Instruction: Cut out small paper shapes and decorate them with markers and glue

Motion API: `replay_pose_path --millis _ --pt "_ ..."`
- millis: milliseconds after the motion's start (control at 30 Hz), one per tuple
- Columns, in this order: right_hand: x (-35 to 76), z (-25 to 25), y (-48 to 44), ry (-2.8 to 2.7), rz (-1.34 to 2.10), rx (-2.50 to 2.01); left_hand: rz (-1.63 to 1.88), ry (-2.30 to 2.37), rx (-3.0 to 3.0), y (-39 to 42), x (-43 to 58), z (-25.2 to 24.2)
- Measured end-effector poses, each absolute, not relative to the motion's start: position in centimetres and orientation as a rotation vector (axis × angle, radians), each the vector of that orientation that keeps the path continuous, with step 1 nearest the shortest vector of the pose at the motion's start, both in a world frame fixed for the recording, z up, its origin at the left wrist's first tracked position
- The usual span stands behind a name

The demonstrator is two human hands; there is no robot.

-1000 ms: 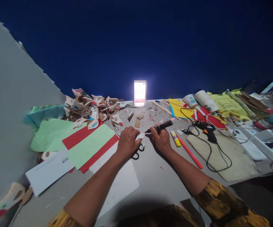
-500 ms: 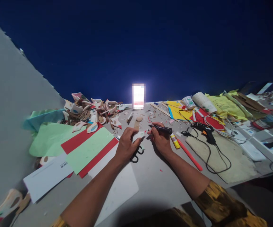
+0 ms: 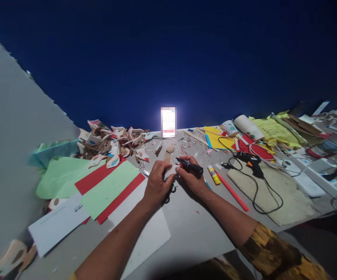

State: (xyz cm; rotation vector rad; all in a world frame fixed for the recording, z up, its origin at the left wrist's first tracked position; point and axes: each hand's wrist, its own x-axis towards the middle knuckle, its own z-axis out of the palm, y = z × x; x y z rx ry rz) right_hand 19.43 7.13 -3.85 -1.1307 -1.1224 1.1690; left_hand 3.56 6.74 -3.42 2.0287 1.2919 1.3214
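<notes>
My left hand (image 3: pixel 157 182) is closed, pinching a small white cut-out piece (image 3: pixel 171 171) just above the grey table (image 3: pixel 191 229). My right hand (image 3: pixel 191 177) is closed round a black marker (image 3: pixel 189 165) that lies across its fingers, tip pointing left and away. The two hands touch at the white piece. Black-handled scissors (image 3: pixel 168 193) lie on the table under my left hand, mostly hidden by it.
Red and green paper sheets (image 3: pixel 110 186) and white sheets (image 3: pixel 57 223) lie at left. A pile of cut-out shapes (image 3: pixel 112 142) sits behind them. A yellow glue stick (image 3: pixel 213 174), red stick (image 3: pixel 232 191) and black glue gun (image 3: pixel 251 161) with cable lie right. A bright screen (image 3: pixel 168 122) stands at the back.
The marker swung from pointing down at the white piece, tip toward it, to lying flat across my right hand. Both hands drew closer together and now touch.
</notes>
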Motion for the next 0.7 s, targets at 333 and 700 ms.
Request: replay_pose_path --millis 333,700 --pt "19.5 -4.6 7.2 -1.135 1.189 -1.089 1.360 1.263 1.974 7.0 3.4 -4.0" --pt "19.4 -5.2 7.5 -1.175 1.140 -1.049 1.339 1.344 1.687 6.7 3.7 -3.5"
